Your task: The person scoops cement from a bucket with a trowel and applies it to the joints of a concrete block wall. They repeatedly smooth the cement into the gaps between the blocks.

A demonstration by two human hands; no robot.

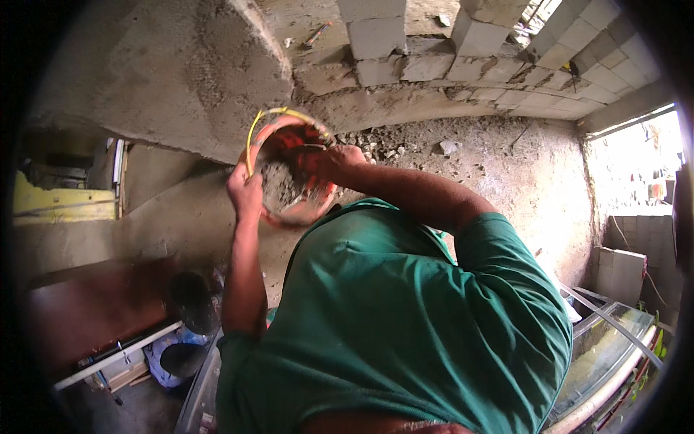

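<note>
A red bucket (pixel 293 210) with a yellow wire handle (pixel 253 130) is held up in front of my chest, against a rough plastered wall. Grey mortar (pixel 278 184) lies inside it. My left hand (pixel 246 192) grips the bucket's left rim. My right hand (pixel 329 163) reaches over the right rim into the bucket, fingers curled. Blur and shadow hide whether it holds a tool or the rim. My green shirt (pixel 390 318) fills the lower middle of the view.
A wall of grey concrete blocks (pixel 499 72) curves across the top, with rubble (pixel 448 147) on the ledge below it. More blocks (pixel 618 275) stand at the right. Dark buckets (pixel 191 300) and a brown board (pixel 94 311) sit lower left. A glass panel (pixel 603 351) lies lower right.
</note>
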